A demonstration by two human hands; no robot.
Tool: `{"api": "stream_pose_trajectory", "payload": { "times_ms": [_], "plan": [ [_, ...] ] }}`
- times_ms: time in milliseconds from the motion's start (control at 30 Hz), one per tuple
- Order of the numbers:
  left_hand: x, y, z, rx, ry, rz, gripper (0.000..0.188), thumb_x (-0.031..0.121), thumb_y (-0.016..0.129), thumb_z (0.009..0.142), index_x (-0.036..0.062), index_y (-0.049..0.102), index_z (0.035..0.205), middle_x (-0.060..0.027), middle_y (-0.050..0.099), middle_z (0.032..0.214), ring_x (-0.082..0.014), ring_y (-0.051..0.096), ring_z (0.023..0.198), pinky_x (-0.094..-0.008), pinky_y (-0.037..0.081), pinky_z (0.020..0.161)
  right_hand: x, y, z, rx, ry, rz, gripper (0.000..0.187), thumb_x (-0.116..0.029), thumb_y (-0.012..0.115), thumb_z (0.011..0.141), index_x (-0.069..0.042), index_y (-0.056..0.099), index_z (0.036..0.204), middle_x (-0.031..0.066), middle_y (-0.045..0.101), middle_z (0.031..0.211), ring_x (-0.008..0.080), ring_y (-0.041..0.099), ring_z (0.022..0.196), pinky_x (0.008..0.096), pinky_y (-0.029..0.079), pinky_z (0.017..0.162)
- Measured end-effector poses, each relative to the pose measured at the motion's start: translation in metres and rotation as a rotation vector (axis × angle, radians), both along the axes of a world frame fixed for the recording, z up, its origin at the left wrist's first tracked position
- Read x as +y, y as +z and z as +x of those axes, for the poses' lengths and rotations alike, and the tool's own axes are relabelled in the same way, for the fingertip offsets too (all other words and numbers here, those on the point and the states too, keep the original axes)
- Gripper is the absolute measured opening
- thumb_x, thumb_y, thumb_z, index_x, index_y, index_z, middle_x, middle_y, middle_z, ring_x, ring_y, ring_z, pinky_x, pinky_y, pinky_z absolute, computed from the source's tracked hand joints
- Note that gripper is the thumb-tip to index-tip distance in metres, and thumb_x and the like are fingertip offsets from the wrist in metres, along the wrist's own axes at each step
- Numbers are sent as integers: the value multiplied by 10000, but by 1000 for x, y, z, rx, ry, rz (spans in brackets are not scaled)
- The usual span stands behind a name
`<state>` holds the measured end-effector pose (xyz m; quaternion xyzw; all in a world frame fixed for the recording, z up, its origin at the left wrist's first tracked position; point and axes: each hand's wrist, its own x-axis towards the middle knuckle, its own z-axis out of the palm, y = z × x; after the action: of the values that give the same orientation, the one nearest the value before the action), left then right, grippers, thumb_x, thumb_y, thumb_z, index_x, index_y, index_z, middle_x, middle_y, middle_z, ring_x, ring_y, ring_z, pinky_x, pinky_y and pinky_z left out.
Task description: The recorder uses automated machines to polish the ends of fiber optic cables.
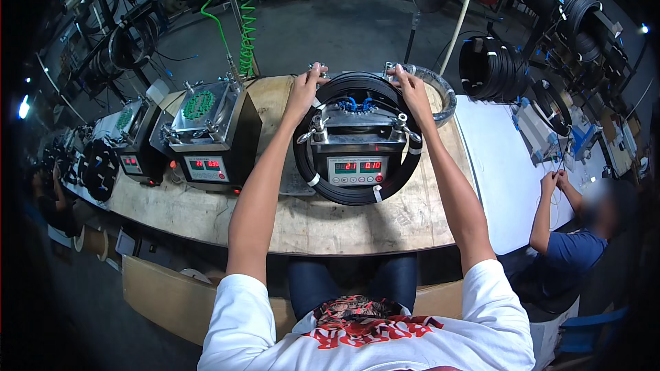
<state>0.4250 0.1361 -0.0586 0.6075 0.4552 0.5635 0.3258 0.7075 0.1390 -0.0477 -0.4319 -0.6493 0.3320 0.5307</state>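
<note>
In front of me stands a black polishing machine point(355, 172) with a red digital display. A black cable coil point(405, 177) hangs around it, tied with white bands. Several blue-tipped connectors point(355, 104) sit bunched in the middle of its metal top plate point(354, 118). At the far left corner my left hand point(302, 96) pinches a small metal clamp knob. My right hand point(414, 96) grips the matching knob at the far right corner; fingers partly cover both knobs. The near corners carry a left clamp bolt point(319, 128) and a right clamp bolt point(401, 126).
Another machine point(206, 130) with a green ring of connectors stands left, and a third machine point(130, 141) beyond it. A clear-wrapped coil point(447, 96) lies behind right. At the white table point(491, 165) on the right, a co-worker point(574, 240) handles thin cable. Green spiral hoses point(246, 20) hang behind.
</note>
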Motion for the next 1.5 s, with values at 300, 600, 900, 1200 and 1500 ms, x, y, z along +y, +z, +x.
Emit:
{"api": "stream_pose_trajectory", "payload": {
  "times_ms": [300, 600, 900, 1200, 1500],
  "plan": [
    [-5, 7, 0, -9, -37, -83, 673, 540, 398, 1053, -60, 649, 1224, -193, 697, 1178, -226, 676, 1063, -352, 427, 1004, 5, -3, 4, 38, 29, 11, 543, -481, 461, 1052, -27, 640, 1291, 118, 701, 1040, 158, 659, 948, 297, 487, 911],
    [-4, 6, 4, 1, -103, 7, 576, 475, 425, 1067, -16, 588, 1319, -142, 705, 1082, -187, 668, 1027, -311, 481, 928, 4, -3, 6, 35, 10, 74, 604, -505, 387, 1067, -72, 451, 1482, 98, 704, 1018, 174, 626, 1049, 371, 432, 1030],
    [-6, 10, -5, -198, -89, -204, 775, 664, 287, 1023, 29, 566, 1369, -137, 743, 1029, -182, 641, 1031, -327, 457, 929, -1, 2, 2, 45, 5, 58, 651, -553, 333, 1064, -67, 455, 1479, 114, 676, 1014, 210, 608, 1072, 400, 410, 1048],
    [-10, 13, 4, -159, -127, -157, 787, 676, 301, 1016, 27, 557, 1380, -161, 727, 1061, -192, 635, 1030, -331, 452, 955, 5, -6, 8, 93, -6, 15, 687, -584, 338, 1051, -83, 375, 1520, 125, 693, 1039, 223, 624, 1114, 364, 473, 985],
    [-7, 10, 0, -76, -130, -122, 736, 622, 331, 1035, 6, 553, 1371, -167, 712, 1128, -227, 611, 1148, -402, 415, 1050, 5, -4, 5, 156, 0, -41, 555, -444, 409, 1081, -52, 420, 1475, 95, 643, 980, 151, 651, 979, 324, 447, 980]
  ]
}}
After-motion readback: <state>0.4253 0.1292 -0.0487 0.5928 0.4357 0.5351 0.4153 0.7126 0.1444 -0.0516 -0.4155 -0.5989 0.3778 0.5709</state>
